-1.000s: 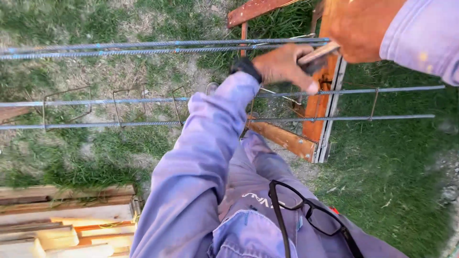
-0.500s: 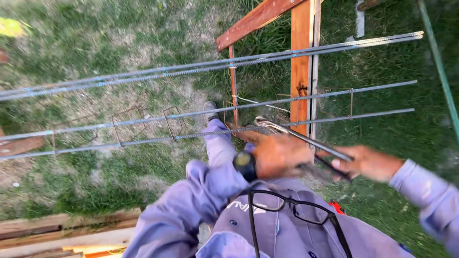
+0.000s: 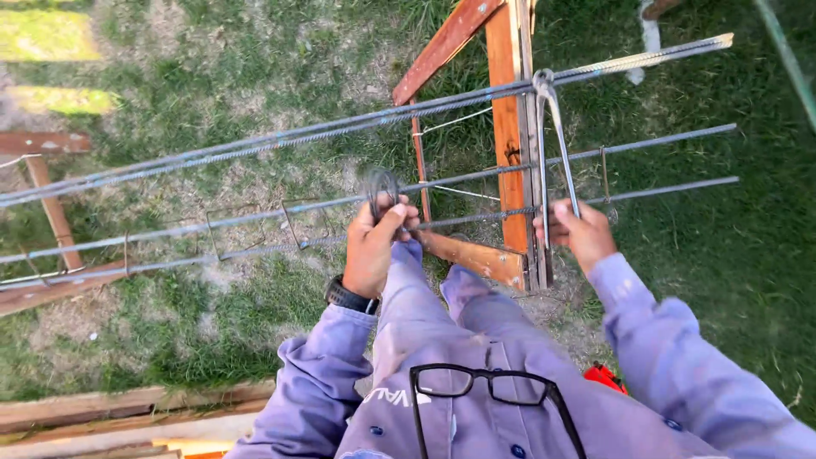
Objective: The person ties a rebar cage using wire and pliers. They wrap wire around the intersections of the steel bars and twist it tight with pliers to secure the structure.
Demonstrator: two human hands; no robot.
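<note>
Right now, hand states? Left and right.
Left hand: closed on a small coil of tie wire.
Right hand: closed on the long-handled pincers, whose head is at the top rebar.

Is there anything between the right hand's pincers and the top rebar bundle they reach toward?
Nothing visible. The right hand holds the pincers by their handles, and the head already sits on the top rebar bundle beside the wooden trestle. The two lower bars pass near the handles. The left hand holds a wire coil apart.
</note>
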